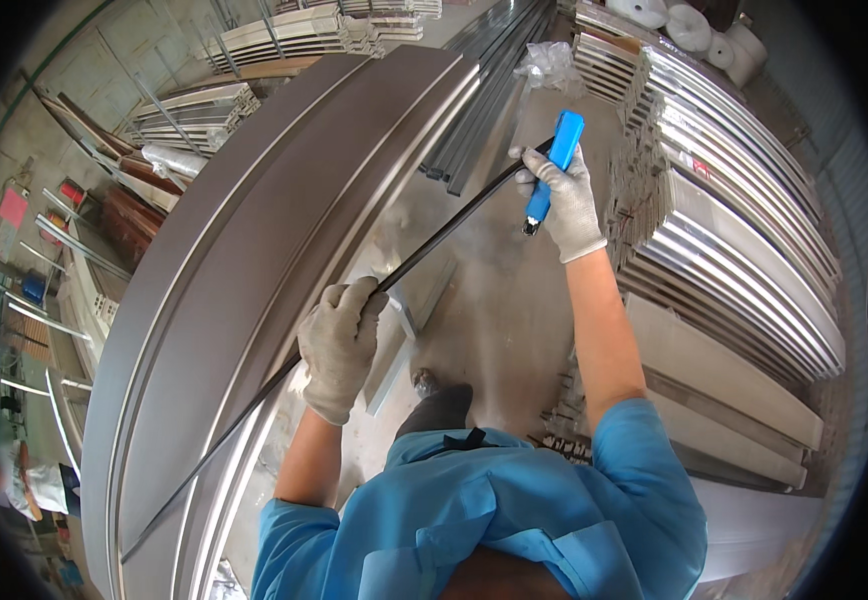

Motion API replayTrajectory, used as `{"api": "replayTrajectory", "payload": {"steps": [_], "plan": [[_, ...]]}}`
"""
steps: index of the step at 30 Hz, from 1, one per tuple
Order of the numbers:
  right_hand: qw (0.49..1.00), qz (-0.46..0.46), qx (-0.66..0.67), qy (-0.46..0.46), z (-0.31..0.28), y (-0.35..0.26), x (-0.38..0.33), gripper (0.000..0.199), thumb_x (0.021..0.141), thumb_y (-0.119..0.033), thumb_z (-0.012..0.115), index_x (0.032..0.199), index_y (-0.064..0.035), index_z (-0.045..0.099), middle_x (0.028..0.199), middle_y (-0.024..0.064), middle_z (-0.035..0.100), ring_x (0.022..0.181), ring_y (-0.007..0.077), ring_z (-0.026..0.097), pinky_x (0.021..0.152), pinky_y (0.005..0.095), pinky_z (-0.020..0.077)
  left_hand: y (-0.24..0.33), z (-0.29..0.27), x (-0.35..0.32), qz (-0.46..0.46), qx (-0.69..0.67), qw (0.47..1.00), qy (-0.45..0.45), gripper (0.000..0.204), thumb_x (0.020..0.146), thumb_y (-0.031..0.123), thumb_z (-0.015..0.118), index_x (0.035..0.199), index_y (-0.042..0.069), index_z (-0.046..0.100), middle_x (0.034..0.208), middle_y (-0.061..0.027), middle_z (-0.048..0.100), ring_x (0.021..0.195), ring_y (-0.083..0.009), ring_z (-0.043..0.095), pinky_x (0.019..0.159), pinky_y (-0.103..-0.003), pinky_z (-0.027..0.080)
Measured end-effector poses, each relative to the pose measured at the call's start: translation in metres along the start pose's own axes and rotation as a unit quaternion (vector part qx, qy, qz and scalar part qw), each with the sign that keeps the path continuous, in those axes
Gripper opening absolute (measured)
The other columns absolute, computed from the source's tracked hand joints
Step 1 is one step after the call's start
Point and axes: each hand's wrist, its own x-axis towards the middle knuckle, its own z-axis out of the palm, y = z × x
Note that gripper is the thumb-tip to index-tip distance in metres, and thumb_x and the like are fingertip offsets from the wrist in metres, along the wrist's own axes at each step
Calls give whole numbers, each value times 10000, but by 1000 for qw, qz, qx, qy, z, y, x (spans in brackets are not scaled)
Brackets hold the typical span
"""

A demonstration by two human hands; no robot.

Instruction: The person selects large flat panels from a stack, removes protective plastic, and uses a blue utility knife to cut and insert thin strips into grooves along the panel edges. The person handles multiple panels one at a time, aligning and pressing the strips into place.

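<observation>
My left hand (339, 345), in a pale work glove, is closed round a long, thin black strip (454, 222). Also gloved, my right hand (566, 200) grips a blue hand tool (556, 165) with a small dark tip at its lower end; its exact kind I cannot make out. The strip's upper end reaches the fingers of that hand, beside the tool. From my left fist the strip slants down to the lower left, across long grey-brown panels (284, 190) stacked at my left. Its lower end shows over the panels.
Stacked metal profiles (744, 230) fill the right side. Long dark grey bars (484, 90) lie on the floor ahead, near crumpled clear plastic (549, 65). White rolls (689, 28) stand at the far right. More profiles (284, 40) are racked at the far left.
</observation>
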Motion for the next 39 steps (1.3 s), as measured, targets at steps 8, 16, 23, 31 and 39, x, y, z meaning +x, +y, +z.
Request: {"api": "replayTrajectory", "payload": {"steps": [8, 16, 23, 31, 39], "plan": [[997, -1, -66, 25, -10, 15, 146, 350, 913, -20, 661, 1253, -44, 580, 976, 75, 684, 729, 119, 634, 612, 247, 523, -22, 61, 103, 22, 6, 1000, -6, 112, 867, 191, 711, 959, 128, 718, 818, -88, 642, 726, -306, 648, 644, -419, 493], [984, 40, -164, -50, -27, 52, 279, 391, 880, -33, 708, 1249, -21, 580, 966, 98, 716, 756, 146, 659, 688, 291, 575, -29, 133, 175, -16, 81, 996, -43, 93, 880, 185, 644, 913, 115, 695, 880, -90, 653, 884, -311, 632, 785, -447, 471], [972, 64, -194, -120, -48, 99, 418, 275, 877, -28, 722, 1132, -21, 618, 939, 70, 707, 758, 139, 661, 688, 270, 587, -32, 221, 264, -38, 175, 984, -17, 85, 857, 193, 686, 895, 127, 724, 854, -82, 644, 873, -292, 612, 791, -432, 442], [947, 136, -210, -200, -40, 164, 493, 270, 852, -71, 766, 1094, -68, 646, 927, 42, 698, 779, 128, 674, 678, 246, 567, -35, 261, 300, -119, 263, 957, -6, 125, 845, 254, 715, 891, 140, 738, 835, -63, 669, 869, -294, 615, 791, -437, 439], [947, 149, -163, -233, -40, 187, 511, 258, 844, -98, 788, 1065, -80, 655, 883, 20, 706, 774, 112, 677, 675, 244, 557, -34, 271, 322, -118, 292, 949, -1, 148, 846, 271, 715, 849, 126, 743, 824, -78, 689, 880, -308, 613, 800, -436, 441]]}}
